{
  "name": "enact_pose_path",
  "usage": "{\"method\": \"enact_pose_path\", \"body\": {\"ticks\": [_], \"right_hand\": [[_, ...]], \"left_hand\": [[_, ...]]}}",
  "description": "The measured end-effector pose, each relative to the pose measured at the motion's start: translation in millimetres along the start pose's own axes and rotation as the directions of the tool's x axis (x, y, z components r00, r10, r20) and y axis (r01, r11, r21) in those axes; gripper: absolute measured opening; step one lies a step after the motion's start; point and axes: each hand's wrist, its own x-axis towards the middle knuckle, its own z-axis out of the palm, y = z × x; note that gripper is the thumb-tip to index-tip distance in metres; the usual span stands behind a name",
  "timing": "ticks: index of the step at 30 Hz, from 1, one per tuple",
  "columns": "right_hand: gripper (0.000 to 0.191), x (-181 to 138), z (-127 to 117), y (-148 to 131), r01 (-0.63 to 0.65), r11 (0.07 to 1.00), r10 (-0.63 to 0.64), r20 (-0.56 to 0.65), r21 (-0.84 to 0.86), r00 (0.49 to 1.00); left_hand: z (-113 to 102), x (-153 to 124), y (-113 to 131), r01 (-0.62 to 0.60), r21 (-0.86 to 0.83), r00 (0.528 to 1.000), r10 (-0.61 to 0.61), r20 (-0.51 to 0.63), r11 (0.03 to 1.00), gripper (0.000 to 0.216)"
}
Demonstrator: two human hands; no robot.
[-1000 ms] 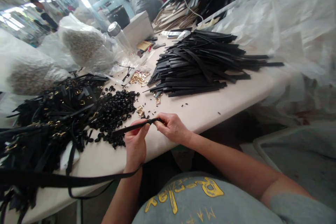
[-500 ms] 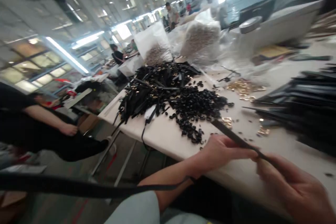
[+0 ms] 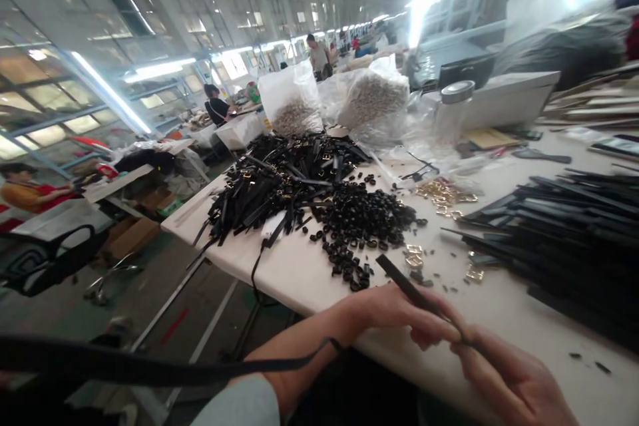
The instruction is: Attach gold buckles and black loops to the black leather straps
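A flat black strap (image 3: 402, 277) runs between my two hands above the table's front edge, its free end pointing up and left. My left hand (image 3: 409, 316) is closed with fingers pinching the strap near its middle. My right hand (image 3: 514, 376) closes on the same strap farther right, with fingertips touching those of my left hand. What sits between the fingertips is hidden. Just beyond lie gold buckles (image 3: 414, 255) and a heap of small black loops (image 3: 374, 213). To the right of my hands is a stack of black straps (image 3: 574, 233).
Buckled black straps (image 3: 289, 173) lie piled at the table's left. Behind them stand plastic bags (image 3: 374, 93) of small pale pieces, a lidded jar (image 3: 456, 103) and more gold buckles (image 3: 442, 194). A blurred dark band (image 3: 150, 363) crosses the lower left. Other people (image 3: 217, 106) work farther off.
The view has shifted, and my hands with the strap appear farther left and slightly lower. Both still grip the strap. A person close by on the left has gone out of view.
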Motion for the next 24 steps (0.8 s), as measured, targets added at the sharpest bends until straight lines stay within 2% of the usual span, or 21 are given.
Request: {"method": "enact_pose_path", "body": {"ticks": [2, 4, 7, 9, 12, 17, 21, 23, 24], "right_hand": [[0.024, 1.4, -0.5, 0.0, -0.026, 1.0, 0.026, -0.019, 0.002, 0.999], [0.023, 3.3, 0.4, 0.6, -0.045, 0.999, 0.045, -0.046, -0.005, 0.998], [0.021, 5.6, 3.8, -0.4, -0.051, 0.998, 0.046, -0.096, -0.045, 0.994], [0.02, 6.5, 5.8, -1.6, -0.048, 0.996, 0.039, -0.124, -0.074, 0.992], [0.019, 6.5, 6.5, -2.1, -0.044, 0.995, 0.032, -0.131, -0.091, 0.991], [0.02, 5.8, 6.7, -1.3, -0.067, 0.997, 0.063, -0.091, -0.038, 0.994], [0.024, 6.6, 9.5, 0.0, -0.044, 0.999, 0.043, -0.062, -0.02, 0.997], [0.027, 6.5, 9.2, 2.1, -0.054, 0.999, 0.054, -0.1, 0.002, 0.994], [0.028, 6.3, 8.4, 3.6, -0.073, 0.997, 0.076, -0.12, 0.022, 0.99]], "left_hand": [[4.3, 0.6, -2.2, -0.026, -0.032, 0.987, 0.02, -0.161, 0.999, 0.054], [9.8, 0.6, -4.3, -0.075, -0.072, 0.947, 0.048, -0.317, 0.995, 0.056], [17.1, 1.0, -8.0, -0.137, -0.112, 0.894, 0.074, -0.442, 0.984, 0.048], [19.9, 2.2, -11.1, -0.155, -0.123, 0.88, 0.081, -0.469, 0.98, 0.046], [20.7, 5.4, -15.8, -0.127, -0.141, 0.895, 0.052, -0.443, 0.982, 0.05], [19.2, 8.4, -21.1, -0.133, -0.112, 0.893, 0.07, -0.446, 0.985, 0.053], [19.4, -1.8, -21.5, -0.152, -0.111, 0.88, 0.083, -0.468, 0.982, 0.048], [13.3, -13.8, -17.4, -0.2, -0.142, 0.838, 0.094, -0.537, 0.97, 0.045], [6.3, -21.6, -13.1, -0.25, -0.16, 0.787, 0.104, -0.608, 0.955, 0.043]]}}
